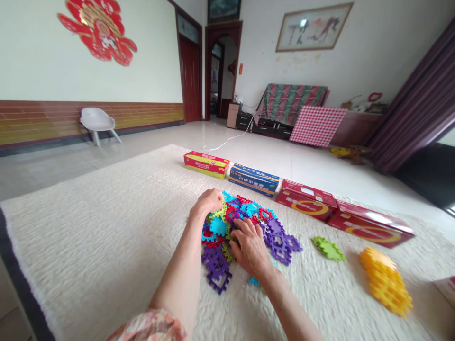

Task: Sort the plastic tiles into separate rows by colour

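A heap of flat plastic interlocking tiles [249, 227] in purple, blue, red and green lies on a cream rug [106, 237]. My left hand [208, 202] rests curled on the heap's far left edge, fingers closed over a light green tile. My right hand [250, 246] lies on the middle of the heap, fingers bent down among the tiles. To the right, apart from the heap, sit a small group of green tiles [329, 248] and a stack of yellow tiles [386, 282].
A row of boxes lines the rug's far edge: a yellow-red one [206, 164], a blue one [254, 179] and two red ones [306, 199] [371, 228]. Beyond are tiled floor, a white chair [96, 122], a covered sofa [289, 102] and a checked board [317, 125].
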Demonstrator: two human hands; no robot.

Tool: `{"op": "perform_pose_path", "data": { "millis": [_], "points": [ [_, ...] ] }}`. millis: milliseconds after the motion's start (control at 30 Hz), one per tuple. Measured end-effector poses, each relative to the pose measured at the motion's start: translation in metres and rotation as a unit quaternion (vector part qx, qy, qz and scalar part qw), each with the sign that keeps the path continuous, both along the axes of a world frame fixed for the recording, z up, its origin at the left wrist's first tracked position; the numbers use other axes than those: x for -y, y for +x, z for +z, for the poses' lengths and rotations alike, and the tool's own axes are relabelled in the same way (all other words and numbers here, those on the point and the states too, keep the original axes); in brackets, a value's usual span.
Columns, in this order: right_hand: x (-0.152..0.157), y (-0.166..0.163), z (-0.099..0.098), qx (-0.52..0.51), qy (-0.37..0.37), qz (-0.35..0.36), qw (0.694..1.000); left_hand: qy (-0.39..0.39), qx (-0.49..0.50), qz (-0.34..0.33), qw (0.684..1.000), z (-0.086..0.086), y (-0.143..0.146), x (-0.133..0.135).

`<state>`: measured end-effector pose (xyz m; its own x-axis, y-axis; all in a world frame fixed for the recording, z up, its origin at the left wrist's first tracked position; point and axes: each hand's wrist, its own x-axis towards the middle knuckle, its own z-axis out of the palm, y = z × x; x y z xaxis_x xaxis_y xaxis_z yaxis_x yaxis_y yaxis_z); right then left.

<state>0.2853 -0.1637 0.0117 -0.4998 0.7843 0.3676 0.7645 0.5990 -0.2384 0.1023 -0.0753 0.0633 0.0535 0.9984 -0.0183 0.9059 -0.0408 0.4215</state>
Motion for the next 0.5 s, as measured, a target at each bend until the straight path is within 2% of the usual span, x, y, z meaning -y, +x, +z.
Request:
{"op": "perform_pose_path", "data": {
  "millis": [100,200,300,400,500],
  "points": [
    [-0.002,0.005,0.003,-0.044,0.019,0.010,0.999,0.020,0.053,-0.017,0.998,0.000,0.004,-0.001],
    [-0.007,0.016,0.003,-0.140,0.049,-0.001,0.989,0.025,0.132,-0.056,0.989,-0.001,0.015,-0.002],
    [-0.014,0.029,-0.001,-0.242,0.055,-0.064,0.967,-0.008,0.219,-0.116,0.969,0.001,0.029,0.002],
    [-0.018,0.037,-0.007,-0.282,0.032,-0.139,0.949,-0.054,0.275,-0.171,0.945,0.004,0.042,0.006],
    [-0.021,0.040,-0.011,-0.298,0.011,-0.174,0.939,-0.084,0.280,-0.177,0.940,0.005,0.053,0.009]
  ]
}}
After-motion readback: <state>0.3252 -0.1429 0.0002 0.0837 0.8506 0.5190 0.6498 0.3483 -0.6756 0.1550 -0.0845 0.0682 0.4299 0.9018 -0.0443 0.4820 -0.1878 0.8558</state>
